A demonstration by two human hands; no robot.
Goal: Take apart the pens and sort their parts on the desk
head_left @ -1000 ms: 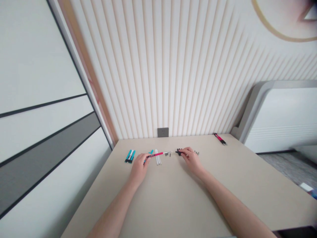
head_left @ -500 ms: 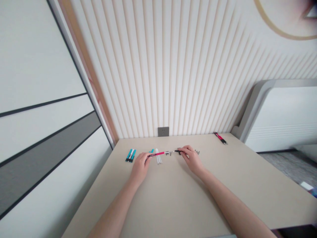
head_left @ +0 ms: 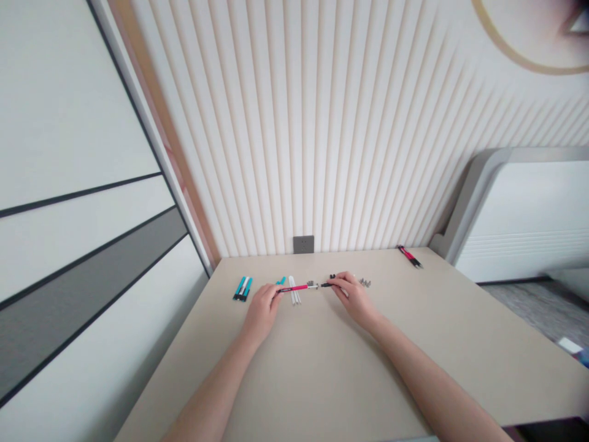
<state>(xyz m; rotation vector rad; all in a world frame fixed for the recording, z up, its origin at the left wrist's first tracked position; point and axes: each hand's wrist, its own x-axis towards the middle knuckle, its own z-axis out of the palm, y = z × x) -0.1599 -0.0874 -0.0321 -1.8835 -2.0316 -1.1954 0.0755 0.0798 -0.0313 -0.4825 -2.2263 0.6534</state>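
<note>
My left hand [head_left: 263, 305] pinches the black end of a red pen barrel [head_left: 300, 287], which points right with a white refill tip showing at its far end. In my right hand [head_left: 353, 296] is a black pen grip [head_left: 327, 285], held between thumb and fingers and lined up with the barrel's tip. Whether the two parts touch is too small to tell. Several white refills [head_left: 295, 291] lie just beyond the barrel. Small metal springs [head_left: 365, 283] sit to the right of my right hand, and small black parts [head_left: 332, 276] lie partly behind it.
Blue and white pen barrels with black ends [head_left: 243, 288] lie at the left of the table [head_left: 304, 368]. Two red and black pens [head_left: 410, 257] rest at the back right. A ribbed wall with a dark socket [head_left: 304, 244] closes off the table's back edge.
My right hand has shifted slightly left, bringing the black grip nearer the barrel's tip. The red barrel has moved a little to the right with my left hand.
</note>
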